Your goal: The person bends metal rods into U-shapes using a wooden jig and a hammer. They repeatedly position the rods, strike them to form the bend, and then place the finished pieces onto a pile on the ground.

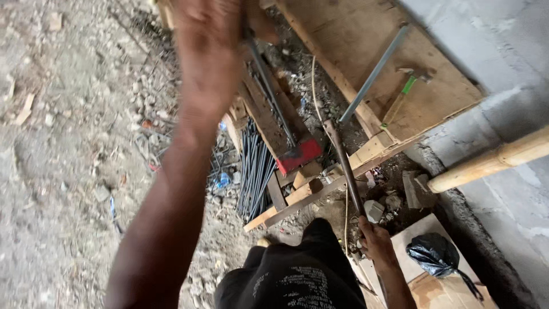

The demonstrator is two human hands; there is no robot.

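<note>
My left hand (pixel 209 40) is stretched out ahead, blurred, and closed around the top of a thin steel rod (pixel 274 100). The rod runs down along a wooden bench (pixel 269 123) to a red metal block (pixel 300 155). Close to my body, my right hand (pixel 374 240) grips the lower end of a dark rusty pipe (pixel 343 163), which slants up toward the red block. A bundle of thin dark rods (pixel 254 171) lies on the ground beside the bench.
A wide wooden board (pixel 354 34) carries a grey metal bar (pixel 374 74) and a green-handled hammer (pixel 406 86). A bamboo pole (pixel 492 163) juts in from the right. A black plastic bag (pixel 437 254) lies on cardboard. Rubble covers the ground (pixel 68 143); a concrete wall (pixel 503 57) stands at right.
</note>
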